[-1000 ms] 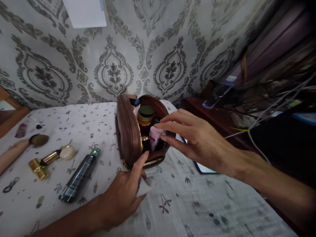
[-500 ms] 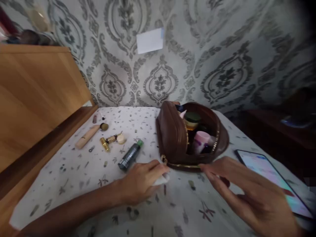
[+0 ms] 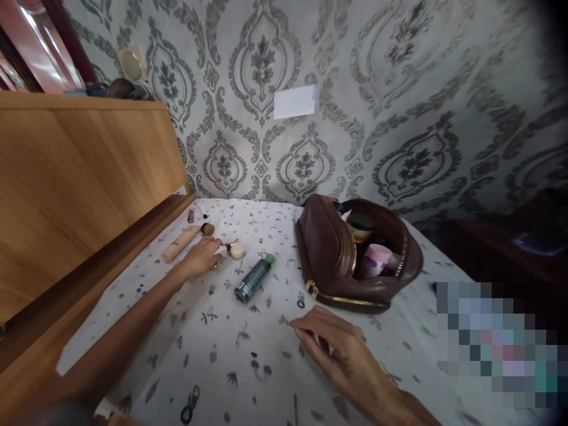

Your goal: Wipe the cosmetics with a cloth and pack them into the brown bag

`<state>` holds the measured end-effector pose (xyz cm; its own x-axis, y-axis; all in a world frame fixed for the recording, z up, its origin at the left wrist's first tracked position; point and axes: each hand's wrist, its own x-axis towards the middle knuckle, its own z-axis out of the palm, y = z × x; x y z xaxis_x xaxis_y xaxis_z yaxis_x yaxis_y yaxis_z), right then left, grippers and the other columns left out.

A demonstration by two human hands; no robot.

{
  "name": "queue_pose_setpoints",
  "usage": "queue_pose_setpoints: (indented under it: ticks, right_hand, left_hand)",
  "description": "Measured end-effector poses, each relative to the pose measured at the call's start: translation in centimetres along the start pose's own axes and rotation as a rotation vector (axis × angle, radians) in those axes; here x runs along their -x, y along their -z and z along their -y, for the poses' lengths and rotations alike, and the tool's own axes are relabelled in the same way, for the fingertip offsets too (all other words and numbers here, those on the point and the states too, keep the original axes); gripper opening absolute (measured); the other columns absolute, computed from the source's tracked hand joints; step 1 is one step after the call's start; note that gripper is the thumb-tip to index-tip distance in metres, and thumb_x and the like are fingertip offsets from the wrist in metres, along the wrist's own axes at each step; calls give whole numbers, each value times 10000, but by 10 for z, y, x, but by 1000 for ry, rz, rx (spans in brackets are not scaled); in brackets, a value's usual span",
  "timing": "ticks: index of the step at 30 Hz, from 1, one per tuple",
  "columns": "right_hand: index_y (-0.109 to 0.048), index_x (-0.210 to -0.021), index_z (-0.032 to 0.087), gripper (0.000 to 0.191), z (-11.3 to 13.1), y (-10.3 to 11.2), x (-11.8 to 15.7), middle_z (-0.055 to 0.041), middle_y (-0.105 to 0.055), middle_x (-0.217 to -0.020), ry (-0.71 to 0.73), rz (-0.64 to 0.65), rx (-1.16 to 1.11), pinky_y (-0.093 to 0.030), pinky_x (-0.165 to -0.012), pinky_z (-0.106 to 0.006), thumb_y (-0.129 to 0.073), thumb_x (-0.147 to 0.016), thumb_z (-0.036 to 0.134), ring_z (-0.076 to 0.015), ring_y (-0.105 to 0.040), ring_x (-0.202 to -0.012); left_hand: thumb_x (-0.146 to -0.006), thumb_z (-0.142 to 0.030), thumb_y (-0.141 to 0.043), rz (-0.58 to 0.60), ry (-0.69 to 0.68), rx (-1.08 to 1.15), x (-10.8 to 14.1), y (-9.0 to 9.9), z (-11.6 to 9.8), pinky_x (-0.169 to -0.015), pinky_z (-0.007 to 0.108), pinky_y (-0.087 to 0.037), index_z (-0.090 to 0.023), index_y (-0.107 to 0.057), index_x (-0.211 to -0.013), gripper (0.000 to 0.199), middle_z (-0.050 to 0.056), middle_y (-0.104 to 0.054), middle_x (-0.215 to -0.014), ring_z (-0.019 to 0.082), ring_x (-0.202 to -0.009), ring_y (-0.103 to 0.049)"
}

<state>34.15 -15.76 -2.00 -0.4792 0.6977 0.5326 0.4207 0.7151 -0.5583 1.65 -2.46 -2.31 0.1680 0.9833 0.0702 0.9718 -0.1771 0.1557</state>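
Observation:
My left hand (image 3: pixel 202 258) is at the left of the table, closed on a white, tissue-like wad (image 3: pixel 220 251). It partly covers small gold cosmetic tubes, beside a small round cream-coloured pot (image 3: pixel 237 252). Just behind it lie a beige tube (image 3: pixel 180 244) and a dark round-ended cap (image 3: pixel 207 229). My right hand (image 3: pixel 339 346) hovers or rests low in front of the brown cosmetic bag (image 3: pixel 328 242), thumb and fingertips together, nothing visible in them. The unzipped bag holds a dark-lidded jar (image 3: pixel 360 225) and a pink-lidded container (image 3: pixel 377 259). A dark green-capped bottle (image 3: pixel 255 278) lies between the hands.
A white patterned cloth (image 3: pixel 248 367) covers the table. A wooden panel (image 3: pixel 89 154) borders the left, and a patterned wall (image 3: pixel 261 148) stands behind, with a white card (image 3: pixel 295 102) on it. At right, a blurred-out phone-like patch (image 3: pixel 501 343) lies near dark furniture.
My left hand moved left and away, from in front of the bag to the gold tubes, carrying the white wad. My right hand left the bag's front edge and moved left. The view shifted.

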Motion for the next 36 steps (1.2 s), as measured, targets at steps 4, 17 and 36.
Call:
queue_pose_setpoints:
  ticks: [4, 17, 36]
  right_hand:
    - [-699, -831, 179, 260, 6, -17, 0, -41, -669, -700, -96, 34, -66, -486, -600, -254, -481, -964, 228, -149, -621, -656]
    - [-769, -932, 160, 392, 8, -43, 1, -77, -731, -789, -554, -56, -681, -462, -509, -243, -655, -838, 523, -159, -638, -654]
    - [-703, -896, 171, 425, 2, -57, 2, 30, -602, -688, -786, -268, -1331, -406, -486, -198, -814, -695, 529, -76, -498, -558]
  left_hand:
    - [-844, -217, -590, 35, 36, -14, -5, -8, -1, -950, 372, -459, -181, -642, -1074, 239, 120, -672, -1142, 300, -1169, -570]
    - [-930, -274, -429, -225, 29, 283, 45, 13, -37, -926, 342, -493, -152, -555, -1182, 306, 97, -684, -1159, 237, -1071, -639]
    - [-835, -323, -660, -34, -406, 565, 101, -15, -144, -904, 427, -482, -214, -361, -1418, 664, 111, -522, -1187, 290, -1104, -534]
